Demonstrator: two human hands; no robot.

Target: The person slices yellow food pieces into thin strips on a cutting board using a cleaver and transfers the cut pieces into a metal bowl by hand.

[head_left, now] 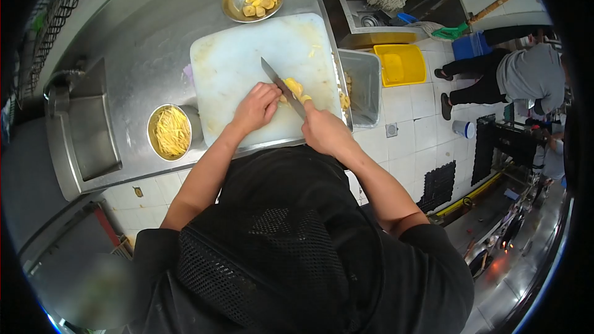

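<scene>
A large white cutting board (229, 55) lies on the steel counter before me. My right hand (327, 131) grips a kitchen knife (272, 75) by its handle, the blade pointing away and to the left across the board. My left hand (256, 109) rests on the board with its fingers curled, close against the blade's left side, on a piece of ginger that they mostly hide. Cut yellow ginger (292, 86) lies just right of the blade. A metal bowl (228, 1) beyond the board holds several ginger chunks. Left of the board, a round metal container (194, 125) holds thin ginger strips.
A sink (99, 120) is at the far left. A grey bin (369, 89) stands against the counter's right edge, beside a yellow tub (413, 65). Mops hang at the upper right. A person in a grey shirt (532, 74) is farther right, near a stove with flame.
</scene>
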